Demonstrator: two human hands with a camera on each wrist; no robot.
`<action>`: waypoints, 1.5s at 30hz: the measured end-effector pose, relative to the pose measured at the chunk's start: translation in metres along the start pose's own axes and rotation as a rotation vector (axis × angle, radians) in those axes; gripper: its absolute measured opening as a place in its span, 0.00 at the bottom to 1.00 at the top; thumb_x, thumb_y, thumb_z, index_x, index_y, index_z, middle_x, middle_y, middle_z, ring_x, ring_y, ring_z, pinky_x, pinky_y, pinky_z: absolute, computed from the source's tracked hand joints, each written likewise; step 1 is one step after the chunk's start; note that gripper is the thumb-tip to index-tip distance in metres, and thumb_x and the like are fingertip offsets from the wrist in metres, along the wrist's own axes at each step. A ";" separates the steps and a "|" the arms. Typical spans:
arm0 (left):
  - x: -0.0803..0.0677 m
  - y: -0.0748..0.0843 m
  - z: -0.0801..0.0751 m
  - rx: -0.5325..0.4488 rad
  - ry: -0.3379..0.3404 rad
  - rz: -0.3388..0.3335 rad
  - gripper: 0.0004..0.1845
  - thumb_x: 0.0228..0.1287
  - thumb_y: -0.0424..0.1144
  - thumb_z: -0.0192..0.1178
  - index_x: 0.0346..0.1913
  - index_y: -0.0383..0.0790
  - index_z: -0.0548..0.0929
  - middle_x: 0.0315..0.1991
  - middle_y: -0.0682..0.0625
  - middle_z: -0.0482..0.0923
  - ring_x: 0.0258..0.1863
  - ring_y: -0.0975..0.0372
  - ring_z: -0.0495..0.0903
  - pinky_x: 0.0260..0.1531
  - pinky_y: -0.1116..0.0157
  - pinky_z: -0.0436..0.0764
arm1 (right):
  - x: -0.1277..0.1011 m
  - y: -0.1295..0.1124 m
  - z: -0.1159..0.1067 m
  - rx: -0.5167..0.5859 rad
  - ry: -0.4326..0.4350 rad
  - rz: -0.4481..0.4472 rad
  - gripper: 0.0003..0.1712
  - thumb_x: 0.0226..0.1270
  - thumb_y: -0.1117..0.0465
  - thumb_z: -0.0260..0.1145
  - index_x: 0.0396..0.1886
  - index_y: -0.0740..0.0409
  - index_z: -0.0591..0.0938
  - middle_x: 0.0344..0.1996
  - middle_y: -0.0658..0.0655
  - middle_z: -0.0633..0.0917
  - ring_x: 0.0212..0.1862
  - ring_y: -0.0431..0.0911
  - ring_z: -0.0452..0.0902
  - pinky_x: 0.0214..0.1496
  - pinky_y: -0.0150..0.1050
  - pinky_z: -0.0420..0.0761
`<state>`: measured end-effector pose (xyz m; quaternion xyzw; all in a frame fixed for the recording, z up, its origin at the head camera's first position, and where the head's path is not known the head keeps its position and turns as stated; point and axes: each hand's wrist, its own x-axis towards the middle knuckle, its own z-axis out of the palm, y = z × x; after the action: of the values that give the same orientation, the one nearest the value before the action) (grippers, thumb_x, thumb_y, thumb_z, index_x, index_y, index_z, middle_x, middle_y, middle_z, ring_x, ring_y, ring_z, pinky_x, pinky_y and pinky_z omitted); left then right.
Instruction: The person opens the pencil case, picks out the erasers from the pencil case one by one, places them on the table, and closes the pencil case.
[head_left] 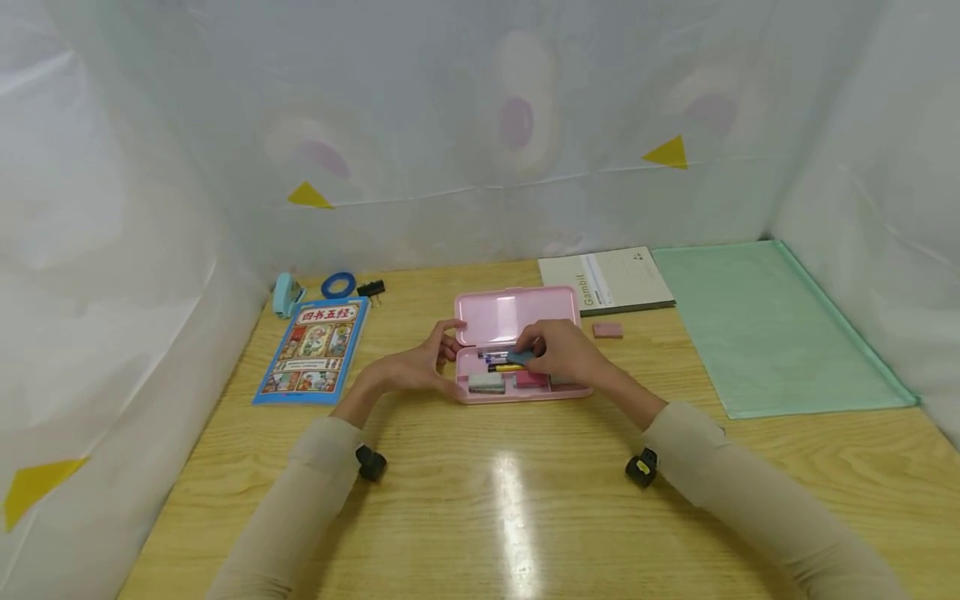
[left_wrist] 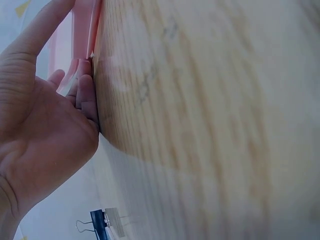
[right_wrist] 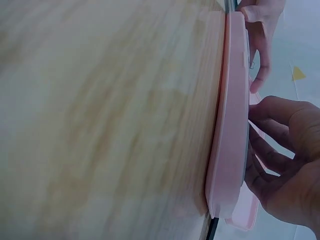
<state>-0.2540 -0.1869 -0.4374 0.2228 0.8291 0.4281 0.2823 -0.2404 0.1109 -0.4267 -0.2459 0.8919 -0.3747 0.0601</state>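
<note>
A pink pencil case (head_left: 517,315) lies with its lid raised on the wooden table. My left hand (head_left: 414,367) holds its left end, thumb by the front corner and fingers near the hinge; in the left wrist view the palm (left_wrist: 47,130) faces the camera. Over the tray, my right hand (head_left: 566,350) pinches a small blue eraser (head_left: 519,357). Its fingertips are low, close to the contents; the right wrist view hides the eraser behind the case wall (right_wrist: 230,125). Inside the case are pens, a yellow pencil (head_left: 506,367), a whitish eraser (head_left: 486,382) and a pink eraser (head_left: 529,380).
Left of the case are a comic-style book (head_left: 311,350), a light-blue stapler (head_left: 287,295), a blue tape roll (head_left: 338,285) and a black binder clip (head_left: 371,288). Right are a notebook (head_left: 611,279), a loose pink eraser (head_left: 607,330) and a green translucent mat (head_left: 787,333).
</note>
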 end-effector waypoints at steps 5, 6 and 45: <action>-0.001 0.000 0.001 0.001 -0.003 -0.002 0.60 0.56 0.41 0.80 0.80 0.54 0.45 0.58 0.43 0.62 0.57 0.54 0.63 0.58 0.58 0.65 | -0.002 0.001 -0.002 -0.005 -0.001 0.006 0.11 0.55 0.69 0.76 0.40 0.56 0.90 0.35 0.51 0.88 0.38 0.45 0.80 0.42 0.41 0.78; -0.001 0.000 0.001 0.000 -0.004 -0.002 0.60 0.56 0.41 0.80 0.80 0.54 0.45 0.58 0.43 0.62 0.57 0.54 0.63 0.58 0.58 0.65 | -0.003 0.002 -0.003 0.001 -0.004 0.015 0.11 0.56 0.68 0.76 0.40 0.56 0.90 0.36 0.51 0.88 0.38 0.45 0.80 0.43 0.41 0.79; -0.001 0.004 -0.001 -0.003 -0.004 -0.014 0.61 0.55 0.40 0.80 0.80 0.53 0.45 0.57 0.43 0.62 0.55 0.54 0.63 0.56 0.59 0.66 | -0.070 0.118 -0.140 -0.105 0.034 0.161 0.12 0.71 0.64 0.69 0.52 0.59 0.88 0.46 0.61 0.87 0.47 0.54 0.81 0.44 0.39 0.80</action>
<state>-0.2538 -0.1859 -0.4337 0.2175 0.8294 0.4269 0.2872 -0.2664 0.3050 -0.4149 -0.1698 0.9280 -0.3257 0.0620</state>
